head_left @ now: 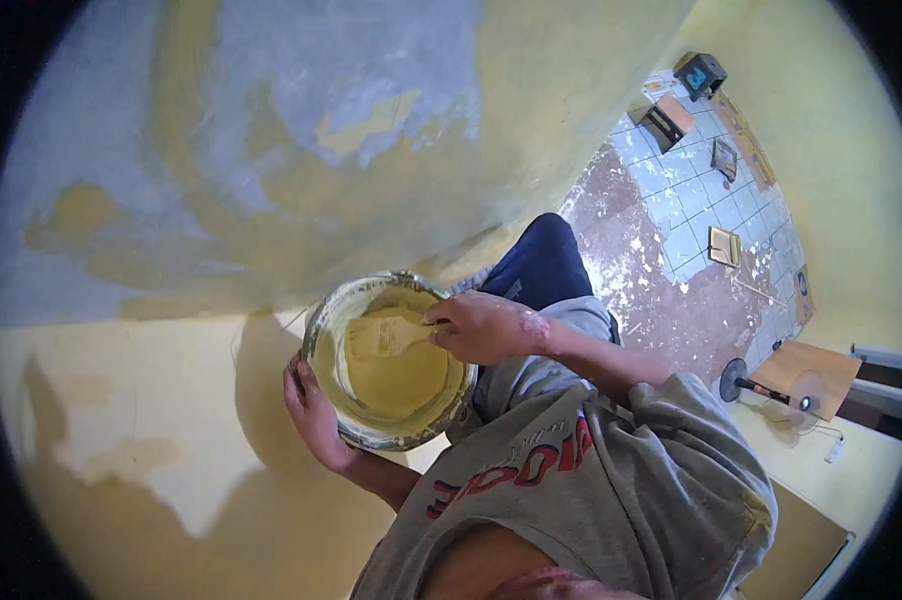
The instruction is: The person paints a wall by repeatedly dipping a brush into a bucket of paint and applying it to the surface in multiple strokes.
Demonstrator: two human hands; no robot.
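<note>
Head view: left hand (316, 415) gripping paint bowl (371, 438), right hand (481, 325) clasping brush (386, 335); red shirt lettering (516, 468) seemingly illegible.

Only text I can spot is the red block lettering (516, 468) across the chest of the grey shirt (661, 470), and it's upside down. Can't make the word out for sure. The smaller print beside it on the shirt is too tiny.

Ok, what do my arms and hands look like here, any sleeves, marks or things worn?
Both hands are bare, with no gloves. The right hand has a pale patch at the wrist, probably paint, and its forearm is uncovered up to a loose grey sweatshirt sleeve bunched near the elbow. The left hand and its forearm show no sleeve or watch.
</note>
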